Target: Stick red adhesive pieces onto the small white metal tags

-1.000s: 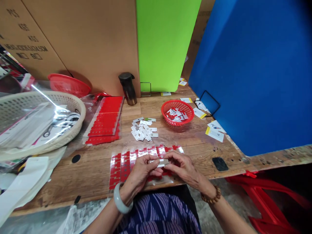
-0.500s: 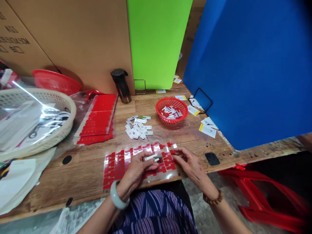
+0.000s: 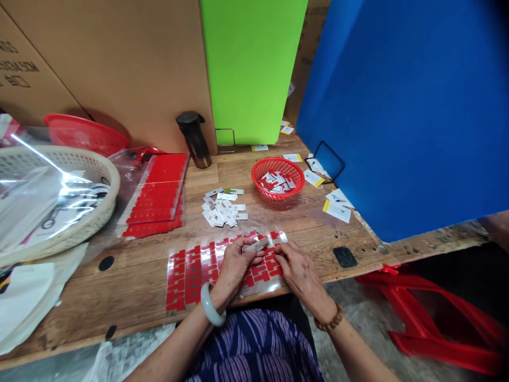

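Observation:
My left hand [image 3: 237,265] is closed around a small pale strip-shaped card [image 3: 256,245], held tilted above a clear sheet of red stickers [image 3: 193,273]. My right hand [image 3: 296,268] is at the sheet's right part, its thumb and forefinger pinched together over the red shapes there. What lies between those fingertips is too small to make out. Beyond the sheet is a loose pile of small white cards [image 3: 225,209]. To the right of the pile stands a red plastic basket [image 3: 297,189] with white and red pieces in it.
More red sheets [image 3: 157,191] lie at left, near a cream basket [image 3: 113,185] with plastic-wrapped contents. A dark tumbler [image 3: 194,140] stands at the back. A green board [image 3: 250,69] and a blue board [image 3: 401,116] rise behind. White-and-yellow cards [image 3: 338,209] lie beside the blue board.
My right hand has come in from beside the sheet, and its fingers have closed at the red stickers. My left hand has shifted slightly right and tilted the card upward.

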The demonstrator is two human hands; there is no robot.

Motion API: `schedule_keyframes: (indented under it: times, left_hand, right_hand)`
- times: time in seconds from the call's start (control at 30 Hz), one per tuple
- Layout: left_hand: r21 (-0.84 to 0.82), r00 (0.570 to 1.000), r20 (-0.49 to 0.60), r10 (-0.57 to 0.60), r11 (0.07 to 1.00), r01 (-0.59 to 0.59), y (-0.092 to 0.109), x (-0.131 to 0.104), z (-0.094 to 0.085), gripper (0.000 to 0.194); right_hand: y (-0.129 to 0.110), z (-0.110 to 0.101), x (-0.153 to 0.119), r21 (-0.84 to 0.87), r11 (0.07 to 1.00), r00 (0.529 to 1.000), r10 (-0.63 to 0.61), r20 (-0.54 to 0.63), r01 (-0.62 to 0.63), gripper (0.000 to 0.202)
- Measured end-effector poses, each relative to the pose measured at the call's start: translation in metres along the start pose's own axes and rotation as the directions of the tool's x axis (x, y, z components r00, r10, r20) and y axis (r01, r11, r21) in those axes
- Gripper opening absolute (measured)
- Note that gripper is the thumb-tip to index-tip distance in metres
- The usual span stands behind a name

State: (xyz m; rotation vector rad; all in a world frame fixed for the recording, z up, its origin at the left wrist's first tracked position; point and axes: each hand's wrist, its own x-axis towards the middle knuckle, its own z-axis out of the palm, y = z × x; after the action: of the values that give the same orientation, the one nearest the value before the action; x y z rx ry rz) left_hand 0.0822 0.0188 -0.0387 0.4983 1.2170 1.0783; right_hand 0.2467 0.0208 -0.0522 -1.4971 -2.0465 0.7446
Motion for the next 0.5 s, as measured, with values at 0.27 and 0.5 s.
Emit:
schedule_keyframes:
  times: [0.27, 0.5]
  left_hand:
    - [0.029, 1.0, -0.012, -0.004, 1.0, 0.004, -0.007, 0.005, -0.003, 0.018]
    - [0.051, 0.998, -0.04, 0.04, 0.998, -0.038, -0.013, 0.007, -0.002, 0.016]
  right_hand:
    - [-0.003, 0.006, -0.008, 0.049, 0.998, 0.994, -0.043, -0.102, 0.048, 0.016]
    - [-0.007, 0.011, -0.011, 0.004, 1.0, 0.991, -0.022, -0.131, 0.023, 0.017]
